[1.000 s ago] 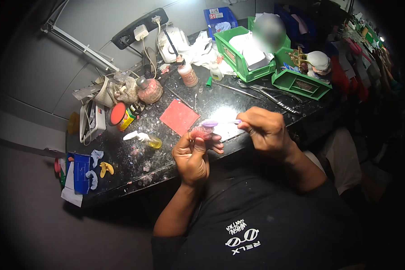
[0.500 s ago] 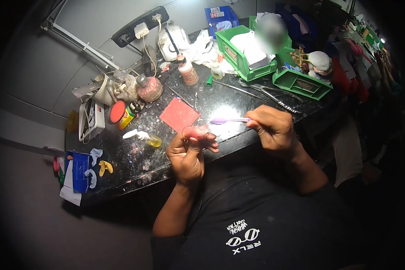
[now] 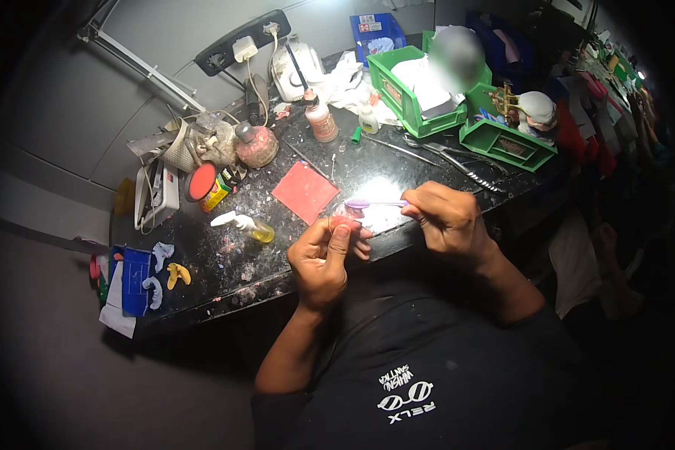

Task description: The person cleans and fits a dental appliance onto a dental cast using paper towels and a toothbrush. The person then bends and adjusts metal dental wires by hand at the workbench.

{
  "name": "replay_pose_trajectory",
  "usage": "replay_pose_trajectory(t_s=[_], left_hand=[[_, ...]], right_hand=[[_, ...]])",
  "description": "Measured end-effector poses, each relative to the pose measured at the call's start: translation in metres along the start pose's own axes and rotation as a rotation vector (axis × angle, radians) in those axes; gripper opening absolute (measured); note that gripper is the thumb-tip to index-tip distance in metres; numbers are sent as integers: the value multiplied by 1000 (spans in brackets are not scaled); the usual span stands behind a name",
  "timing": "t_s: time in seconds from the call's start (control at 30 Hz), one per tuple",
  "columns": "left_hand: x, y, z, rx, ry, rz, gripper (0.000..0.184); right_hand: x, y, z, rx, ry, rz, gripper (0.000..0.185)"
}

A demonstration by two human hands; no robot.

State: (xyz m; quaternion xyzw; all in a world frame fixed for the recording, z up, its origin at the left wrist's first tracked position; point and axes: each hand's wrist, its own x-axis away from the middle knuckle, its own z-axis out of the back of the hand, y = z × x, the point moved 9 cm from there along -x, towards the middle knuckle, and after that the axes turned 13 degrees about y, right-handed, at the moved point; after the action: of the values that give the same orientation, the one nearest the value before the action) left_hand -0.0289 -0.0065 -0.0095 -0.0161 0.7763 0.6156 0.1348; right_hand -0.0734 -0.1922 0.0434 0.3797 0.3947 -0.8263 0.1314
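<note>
My right fingers (image 3: 415, 197) grip brush (image 3: 386, 203), axis left–right; head (image 3: 358, 203) at far side of pink piece (image 3: 345, 220) pinched by left fingers (image 3: 340, 235).

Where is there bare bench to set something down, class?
Bare: the lit patch beyond the brush, between red sheet and metal tools, and the speckled one between pump bottle and yellow piece. Crowded: the back, with green bins and pink jar.

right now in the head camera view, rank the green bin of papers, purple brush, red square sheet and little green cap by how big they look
Largest to smallest:
green bin of papers
red square sheet
purple brush, partly covered by the right hand
green cap
</note>
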Motion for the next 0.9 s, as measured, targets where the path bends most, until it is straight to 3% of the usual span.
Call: replay_pose_trajectory(t_s=[0.17, 0.3, 0.37, 0.43, 0.53, 0.6, 0.7, 0.77, 0.83, 0.9], left_hand=[[2, -2, -1, 110, 19, 14, 22], [4, 5, -10, 119, -122, 129, 19], [7, 2, -20, 114, -198, 163, 18], [12, -6, -23, 57, -247, 225, 21], [10, -3, -17, 93, -175, 243, 14], [8, -5, -17, 225, -69, 257, 17], [10, -17, -18, 227, -72, 208, 22], [8, -6, -15, 160, -32, 132, 22], [4, 7, -8, 207, 55, 44, 17], [2, 9, -2, 221, 63, 56, 15]], right_hand=[[8, -6, -7, -153, -59, 8, 14], [-1, 9, 5, -266, -85, -217, 18], [1, 5, -11, -364, -186, -470, 18], [7, -1, -29, -479, -174, -311, 19], [16, 0, -38, -473, -211, -290, 16], [28, 17, -42, -674, -104, -692, 12], [28, 20, -41, -662, -30, -772, 11], [30, 24, -43, -624, -49, -763, 14], [17, 11, -35, -545, -22, -498, 17], [10, 13, -25, -408, -51, -550, 19]])
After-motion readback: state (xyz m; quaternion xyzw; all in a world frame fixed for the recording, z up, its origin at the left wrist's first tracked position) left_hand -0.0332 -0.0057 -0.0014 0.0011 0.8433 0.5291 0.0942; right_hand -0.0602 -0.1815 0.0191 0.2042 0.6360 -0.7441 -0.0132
